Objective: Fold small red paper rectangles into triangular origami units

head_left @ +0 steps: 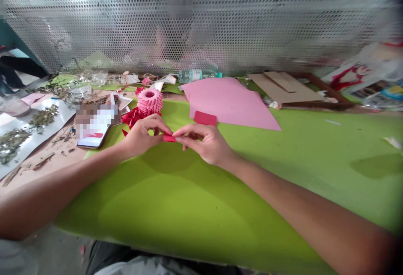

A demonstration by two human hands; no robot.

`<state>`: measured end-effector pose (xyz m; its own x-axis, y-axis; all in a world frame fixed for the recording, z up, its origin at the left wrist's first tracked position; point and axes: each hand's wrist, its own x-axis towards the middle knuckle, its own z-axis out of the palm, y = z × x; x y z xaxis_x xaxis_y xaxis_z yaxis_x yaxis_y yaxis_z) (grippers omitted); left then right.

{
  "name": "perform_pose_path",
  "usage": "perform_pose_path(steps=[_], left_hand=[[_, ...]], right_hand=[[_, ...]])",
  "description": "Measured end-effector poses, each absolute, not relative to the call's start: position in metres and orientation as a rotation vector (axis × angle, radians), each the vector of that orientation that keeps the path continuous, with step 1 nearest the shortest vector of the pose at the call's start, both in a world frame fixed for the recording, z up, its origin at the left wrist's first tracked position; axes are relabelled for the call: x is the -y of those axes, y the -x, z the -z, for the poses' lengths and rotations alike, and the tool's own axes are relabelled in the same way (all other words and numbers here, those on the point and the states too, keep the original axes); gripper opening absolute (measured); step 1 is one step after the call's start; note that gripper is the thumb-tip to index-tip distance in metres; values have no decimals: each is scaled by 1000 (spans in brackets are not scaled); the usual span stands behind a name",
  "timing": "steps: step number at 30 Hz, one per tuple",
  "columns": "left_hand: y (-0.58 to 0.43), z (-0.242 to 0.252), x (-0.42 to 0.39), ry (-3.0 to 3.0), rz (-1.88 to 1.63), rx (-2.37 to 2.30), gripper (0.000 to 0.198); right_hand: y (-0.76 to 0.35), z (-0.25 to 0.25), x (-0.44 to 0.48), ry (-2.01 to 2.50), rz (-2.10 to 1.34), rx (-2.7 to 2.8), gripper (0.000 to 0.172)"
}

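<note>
A small folded piece of red paper (169,138) is pinched between both hands above the green tabletop. My left hand (143,134) grips its left end with thumb and fingertips. At its right end my right hand (204,140) closes thumb and index finger on it. Just behind my right hand, a flat red paper rectangle (205,118) lies at the edge of a large pink sheet (223,98). Beyond my left hand stands a pink ring-shaped folded-paper piece (150,100), beside a heap of red folded-paper pieces (132,116).
Left of my hands lies a phone (96,130), near dried plant bits on white paper (19,140). A plastic bottle (198,75) rests against the perforated metal panel (220,23). Brown cardboard (283,88) is at the back right. The green tabletop (189,216) curves along its front edge.
</note>
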<state>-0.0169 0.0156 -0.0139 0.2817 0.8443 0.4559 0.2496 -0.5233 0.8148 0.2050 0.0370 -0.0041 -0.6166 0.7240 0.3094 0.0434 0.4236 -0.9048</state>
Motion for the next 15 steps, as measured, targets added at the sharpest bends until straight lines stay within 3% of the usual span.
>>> perform_pose_path(steps=[5,11,15], left_hand=[[17,13,-14,-1940,-1178,-975,9],[17,13,-14,-1909,-1245,-1038,12],[16,13,-13,-1902,-1229,-1074,8]], right_hand=[[-204,6,-33,646,-1149,2027,17],[-204,12,-31,641,-996,2114,27],[-202,16,-31,591,-825,2146,18]])
